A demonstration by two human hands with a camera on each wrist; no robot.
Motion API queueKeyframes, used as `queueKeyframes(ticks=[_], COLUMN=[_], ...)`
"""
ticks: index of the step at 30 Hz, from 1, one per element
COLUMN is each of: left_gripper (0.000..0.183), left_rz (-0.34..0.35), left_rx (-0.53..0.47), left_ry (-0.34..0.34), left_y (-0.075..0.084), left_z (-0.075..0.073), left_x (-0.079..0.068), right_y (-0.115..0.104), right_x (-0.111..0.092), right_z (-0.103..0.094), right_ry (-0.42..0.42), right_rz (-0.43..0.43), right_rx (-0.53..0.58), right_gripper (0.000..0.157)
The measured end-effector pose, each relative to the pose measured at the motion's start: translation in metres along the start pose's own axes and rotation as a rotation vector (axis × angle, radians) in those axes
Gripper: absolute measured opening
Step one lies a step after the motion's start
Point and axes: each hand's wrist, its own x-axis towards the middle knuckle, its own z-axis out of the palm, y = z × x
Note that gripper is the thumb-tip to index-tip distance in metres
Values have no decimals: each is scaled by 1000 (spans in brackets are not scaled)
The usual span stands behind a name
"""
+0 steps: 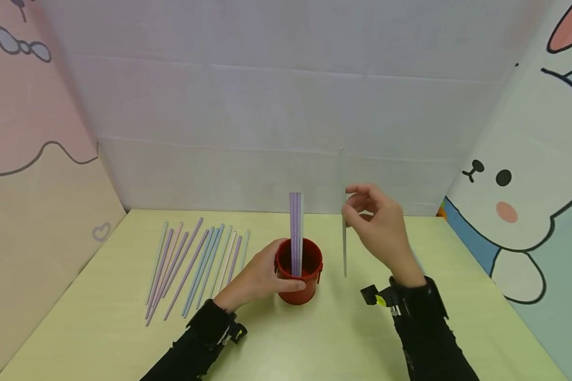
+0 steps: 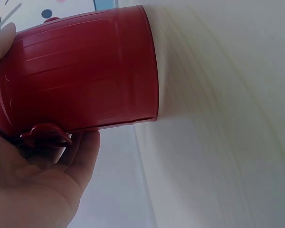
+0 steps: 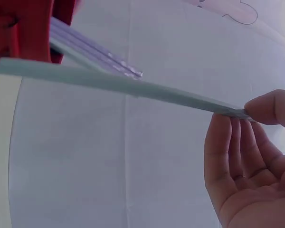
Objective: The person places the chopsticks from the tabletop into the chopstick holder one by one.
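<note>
A small red metal bucket (image 1: 299, 293) stands at the middle of the table. Around its left side my left hand (image 1: 259, 272) grips it, thumb across the front near the rim; the left wrist view shows fingers behind the bucket wall (image 2: 85, 71). Several purple straws (image 1: 294, 227) and a pale one (image 1: 302, 211) stand upright inside. To the right of the bucket, my right hand (image 1: 378, 227) pinches a pale green straw (image 1: 345, 254) between thumb and fingertips. That straw hangs nearly vertical beside the bucket, its middle in the fingers.
Left of the bucket, several straws in purple (image 1: 186, 275), blue (image 1: 201, 272), pink (image 1: 173, 243) and pale shades lie side by side on the yellow table (image 1: 100, 323). A pale straw (image 1: 417, 259) shows partly behind my right wrist. A white sheet (image 1: 286, 106) covers the wall behind.
</note>
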Motion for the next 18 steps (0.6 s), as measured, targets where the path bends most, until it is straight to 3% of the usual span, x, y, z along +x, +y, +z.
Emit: queueKeyframes(ticks=[6, 13, 18], left_gripper=[82, 82, 81], left_rz=[-3, 3, 6], left_rx=[-5, -10, -7], left_ry=[3, -6, -6], left_y=[0, 1, 0], left_z=[1, 0, -1], left_x=[1, 1, 0], right_y=[-25, -22, -18], right_x=[-3, -2, -3], right_z=[7, 17, 28], right_ry=[62, 146, 131], right_rz=[-12, -74, -94], right_rx=[162, 267, 286], right_gripper=[28, 29, 29])
